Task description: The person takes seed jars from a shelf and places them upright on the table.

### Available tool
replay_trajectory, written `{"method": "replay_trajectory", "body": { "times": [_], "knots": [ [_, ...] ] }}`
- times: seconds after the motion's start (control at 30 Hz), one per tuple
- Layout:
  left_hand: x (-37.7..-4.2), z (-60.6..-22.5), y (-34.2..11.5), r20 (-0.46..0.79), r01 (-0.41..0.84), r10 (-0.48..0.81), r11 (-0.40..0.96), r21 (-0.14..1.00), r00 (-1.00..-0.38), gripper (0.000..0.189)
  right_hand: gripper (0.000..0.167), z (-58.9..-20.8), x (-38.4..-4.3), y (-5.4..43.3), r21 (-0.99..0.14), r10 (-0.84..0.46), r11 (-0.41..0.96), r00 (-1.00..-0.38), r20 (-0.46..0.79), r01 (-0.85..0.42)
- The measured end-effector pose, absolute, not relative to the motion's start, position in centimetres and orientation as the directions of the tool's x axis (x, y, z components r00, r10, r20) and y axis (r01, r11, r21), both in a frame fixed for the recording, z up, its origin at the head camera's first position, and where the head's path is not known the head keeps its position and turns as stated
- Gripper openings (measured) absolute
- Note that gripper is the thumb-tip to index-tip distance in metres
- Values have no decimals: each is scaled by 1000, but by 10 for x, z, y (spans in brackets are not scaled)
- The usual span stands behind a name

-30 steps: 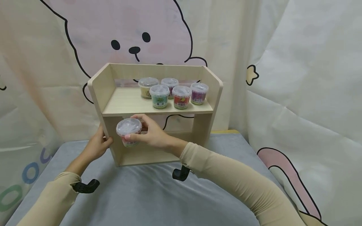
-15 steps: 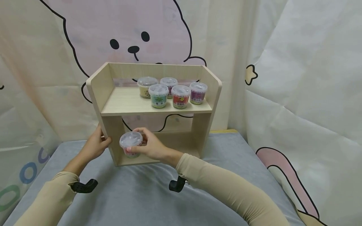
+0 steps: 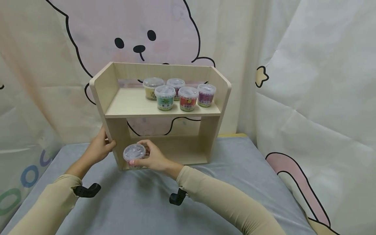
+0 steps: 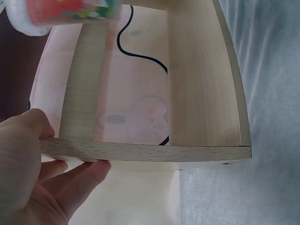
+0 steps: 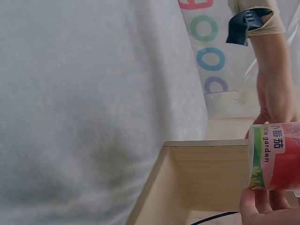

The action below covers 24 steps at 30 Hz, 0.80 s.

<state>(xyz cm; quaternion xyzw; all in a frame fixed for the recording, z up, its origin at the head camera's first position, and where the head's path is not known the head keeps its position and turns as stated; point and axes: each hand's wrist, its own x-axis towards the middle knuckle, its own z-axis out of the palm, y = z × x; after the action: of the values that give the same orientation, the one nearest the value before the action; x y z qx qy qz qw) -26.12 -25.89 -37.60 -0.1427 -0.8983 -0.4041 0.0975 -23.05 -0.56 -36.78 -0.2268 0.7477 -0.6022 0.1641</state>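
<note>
A small two-tier wooden shelf stands on the cloth-covered table. My left hand grips the edge of its left side panel, thumb on one face and fingers on the other. In my right hand is a plastic cup with a clear lid and a red label reading "little garden" in the right wrist view. That hand holds it by its side, lid up, at the front left of the lower tier. Whether the cup's base touches the board cannot be made out.
Several similar lidded cups stand on the upper tier: yellow, green, red and purple ones. Grey-blue cloth covers the table. A patterned curtain hangs behind.
My right hand has lowered the red-labelled cup from just below the upper board to near the lower board. My left hand keeps its hold on the side panel. The upper cups stay put.
</note>
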Motion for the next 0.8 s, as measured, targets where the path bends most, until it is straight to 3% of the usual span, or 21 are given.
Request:
{"method": "replay_trajectory", "body": {
  "times": [0.33,0.8],
  "knots": [
    [-263,-374,-259,294,338,179,641,689,-939,78,60,-391,-231,-18,-984,-468,159,-884,-1,-83],
    [-260,-378,-259,282,315,157,641,700,-946,80,62,-439,-230,-31,-961,-479,257,-877,-34,-103]
  ]
}}
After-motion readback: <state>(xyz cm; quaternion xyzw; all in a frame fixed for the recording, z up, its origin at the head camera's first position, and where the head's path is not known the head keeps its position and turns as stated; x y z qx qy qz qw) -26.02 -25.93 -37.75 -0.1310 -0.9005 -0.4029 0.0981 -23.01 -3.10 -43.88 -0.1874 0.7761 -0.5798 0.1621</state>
